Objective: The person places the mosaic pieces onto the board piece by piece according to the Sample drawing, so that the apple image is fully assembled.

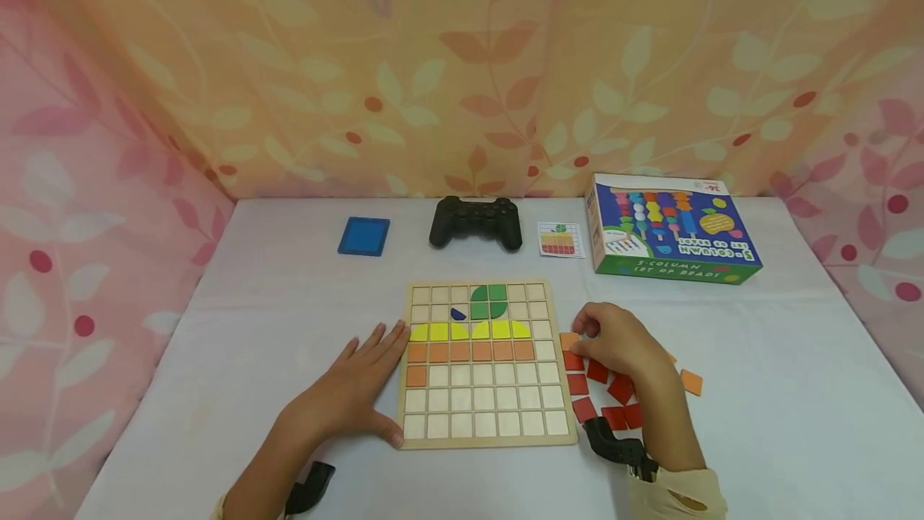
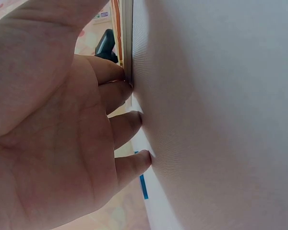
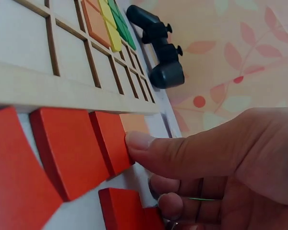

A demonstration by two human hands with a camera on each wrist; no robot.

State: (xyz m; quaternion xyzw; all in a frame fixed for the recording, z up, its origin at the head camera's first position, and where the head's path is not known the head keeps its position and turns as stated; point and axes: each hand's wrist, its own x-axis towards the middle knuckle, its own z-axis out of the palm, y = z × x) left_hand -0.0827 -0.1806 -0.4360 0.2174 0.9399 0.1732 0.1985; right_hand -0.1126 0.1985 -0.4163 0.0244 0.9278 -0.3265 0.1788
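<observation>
A wooden grid board (image 1: pixel 489 445) lies on the white table. Green pieces (image 1: pixel 489 302), a small dark blue piece (image 1: pixel 458 314), a row of yellow pieces (image 1: pixel 438 332) and several orange tiles (image 1: pixel 459 351) fill part of it. My left hand (image 1: pixel 354 392) is spread flat, thumb and fingertips at the board's left edge. Beside the right edge, my right hand (image 1: pixel 613 335) pinches a loose orange tile (image 1: pixel 568 339) between curled fingers and thumb. In the right wrist view the thumb (image 3: pixel 141 141) overlaps that tile and the neighbouring red tile (image 3: pixel 113 143).
Several red tiles (image 1: pixel 583 410) lie under and near my right wrist, with another orange tile (image 1: pixel 691 382) beyond it. Behind the board are a blue square tray (image 1: pixel 364 237), a black game controller (image 1: pixel 476 221), a pattern card (image 1: pixel 560 240) and a bead-set box (image 1: pixel 671 229).
</observation>
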